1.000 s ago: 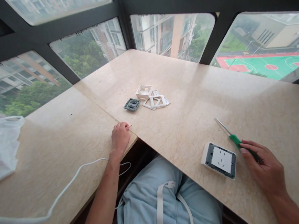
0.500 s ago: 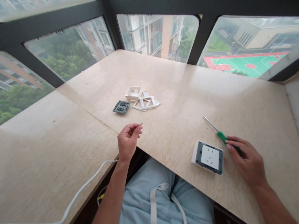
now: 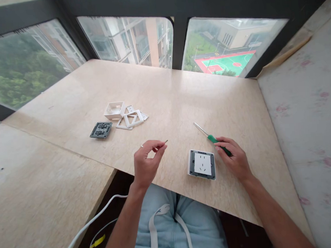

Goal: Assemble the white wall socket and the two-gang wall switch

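Between thumb and forefinger my left hand (image 3: 149, 161) pinches a small screw (image 3: 166, 141), raised over the table's front edge. My right hand (image 3: 234, 157) is closed round the green handle of a screwdriver (image 3: 211, 137), whose metal shaft points away to the upper left. Between the two hands, nearer the right one, a wall socket (image 3: 202, 164) rests face up in its white box. Its white slotted plate sits in a dark grey frame with no outer cover on it.
Farther back lie a white mounting box (image 3: 114, 110), a dark grey socket module (image 3: 101, 130) and several white cover frames (image 3: 133, 118). A white cable (image 3: 90, 222) runs past the table edge at lower left. Windows bound the back; a papered wall (image 3: 311, 127) stands at right.
The view has swung to the right. My left hand, with the screw, has come closer to the socket. The right hand still holds the screwdriver beside it.
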{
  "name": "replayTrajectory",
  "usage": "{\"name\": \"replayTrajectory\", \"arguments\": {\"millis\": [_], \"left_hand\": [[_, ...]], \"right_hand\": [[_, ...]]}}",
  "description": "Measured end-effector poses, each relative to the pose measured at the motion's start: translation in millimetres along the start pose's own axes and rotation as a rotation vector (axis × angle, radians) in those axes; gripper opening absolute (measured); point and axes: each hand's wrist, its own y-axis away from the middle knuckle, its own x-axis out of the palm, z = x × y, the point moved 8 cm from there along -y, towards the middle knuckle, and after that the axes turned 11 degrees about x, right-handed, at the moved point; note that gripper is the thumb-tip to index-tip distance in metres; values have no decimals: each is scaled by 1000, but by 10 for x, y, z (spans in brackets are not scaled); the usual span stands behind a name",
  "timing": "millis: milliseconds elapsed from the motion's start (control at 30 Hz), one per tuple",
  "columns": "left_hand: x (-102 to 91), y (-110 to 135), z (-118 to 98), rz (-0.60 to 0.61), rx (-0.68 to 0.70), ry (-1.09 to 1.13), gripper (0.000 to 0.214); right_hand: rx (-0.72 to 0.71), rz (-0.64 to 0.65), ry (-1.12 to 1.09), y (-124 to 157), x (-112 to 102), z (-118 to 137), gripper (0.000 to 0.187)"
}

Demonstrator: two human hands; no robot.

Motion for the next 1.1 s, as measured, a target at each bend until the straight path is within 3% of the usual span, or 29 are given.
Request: {"name": "replayTrajectory", "arguments": {"millis": [300, 467, 600, 700, 1100], "left_hand": [[559, 27, -172, 124, 75, 111, 11], [768, 127, -255, 245, 87, 145, 15], [839, 232, -214, 317, 29, 138, 18], [866, 281, -179, 348, 14, 106, 9], [904, 262, -297, 394, 204, 115, 15]], "right_hand": [[42, 4, -49, -15, 6, -37, 15], [44, 3, -67, -21, 2, -25, 16], [46, 14, -70, -24, 5, -13, 16], [44, 28, -68, -24, 14, -5, 17], [45, 66, -36, -31, 59, 9, 18]]}}
